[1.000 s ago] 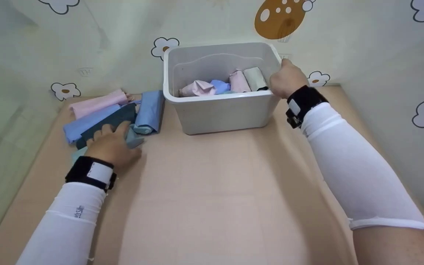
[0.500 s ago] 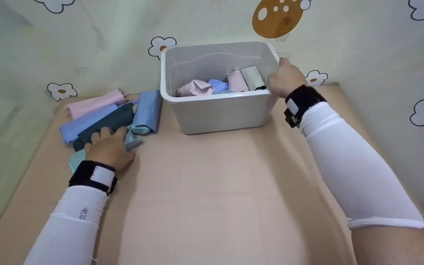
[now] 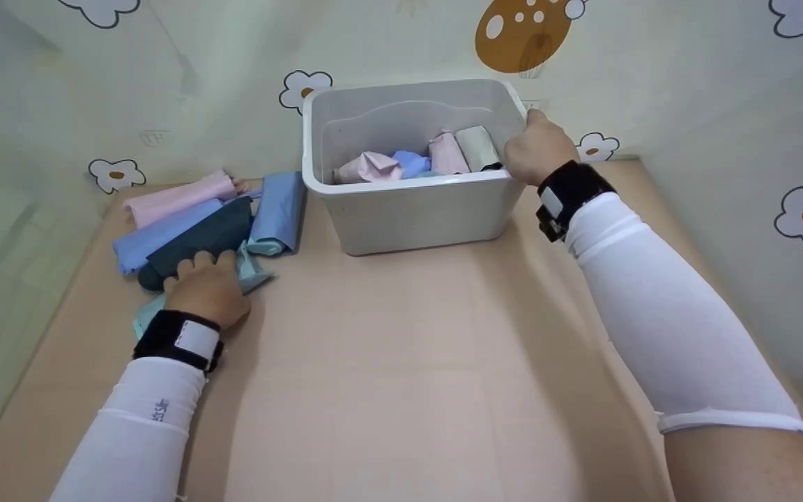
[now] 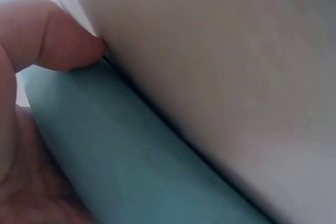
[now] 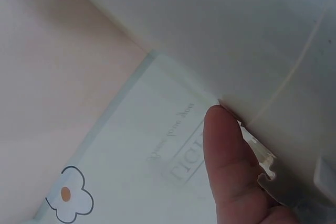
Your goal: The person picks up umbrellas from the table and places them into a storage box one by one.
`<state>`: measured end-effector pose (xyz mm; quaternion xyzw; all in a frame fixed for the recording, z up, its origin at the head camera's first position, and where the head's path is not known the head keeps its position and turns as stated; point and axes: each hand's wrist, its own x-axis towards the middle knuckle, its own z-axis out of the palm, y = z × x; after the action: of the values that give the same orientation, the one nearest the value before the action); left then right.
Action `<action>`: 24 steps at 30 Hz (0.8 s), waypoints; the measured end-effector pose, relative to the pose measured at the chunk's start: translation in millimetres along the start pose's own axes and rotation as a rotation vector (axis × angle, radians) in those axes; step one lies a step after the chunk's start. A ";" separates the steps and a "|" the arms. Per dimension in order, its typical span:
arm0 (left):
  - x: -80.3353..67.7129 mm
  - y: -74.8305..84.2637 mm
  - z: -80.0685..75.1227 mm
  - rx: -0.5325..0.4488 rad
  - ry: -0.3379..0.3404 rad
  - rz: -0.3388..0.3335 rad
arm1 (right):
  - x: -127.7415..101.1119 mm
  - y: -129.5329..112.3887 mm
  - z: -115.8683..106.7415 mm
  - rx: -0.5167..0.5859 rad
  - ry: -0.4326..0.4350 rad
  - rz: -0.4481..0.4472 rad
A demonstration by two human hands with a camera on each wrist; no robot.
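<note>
My left hand (image 3: 208,293) grips a light teal rolled cloth (image 4: 131,145) at the left of the table. In the left wrist view its thumb (image 4: 68,38) lies over the roll; in the head view the hand covers the roll's middle. Just beyond lies a dark green rolled cloth (image 3: 199,233), touching or almost touching my fingertips. My right hand (image 3: 542,150) holds the right rim of a light grey plastic bin (image 3: 415,216). Inside the bin sit several cloth rolls, among them a pink one (image 3: 449,153) and a pale grey-green one (image 3: 478,148).
Behind the dark green roll lie a blue roll (image 3: 161,233) and a pink roll (image 3: 182,197). Another blue roll (image 3: 277,213) stands lengthwise between this pile and the bin. A flower-printed curtain (image 3: 220,56) rises behind the tan table (image 3: 401,376).
My left hand has drawn slightly toward me, away from the dark green roll, and its fingers have closed on the teal cloth. The right hand keeps holding the bin's rim.
</note>
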<state>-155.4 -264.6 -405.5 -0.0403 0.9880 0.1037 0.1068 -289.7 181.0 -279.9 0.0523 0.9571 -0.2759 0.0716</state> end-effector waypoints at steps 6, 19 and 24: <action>-1.5 -1.8 -2.5 -0.036 -0.070 -0.003 | 0.2 -1.6 1.2 0.011 0.002 0.001; -15.7 -4.0 -22.0 -0.209 0.000 0.100 | 1.7 -2.1 0.9 -0.008 -0.001 -0.012; -22.2 3.7 -36.0 -0.306 0.040 0.149 | 1.0 -0.9 0.1 0.012 -0.016 0.009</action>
<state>-141.4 -267.4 -365.6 0.0154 0.9628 0.2599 0.0719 -290.8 180.2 -279.7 0.0546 0.9545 -0.2818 0.0802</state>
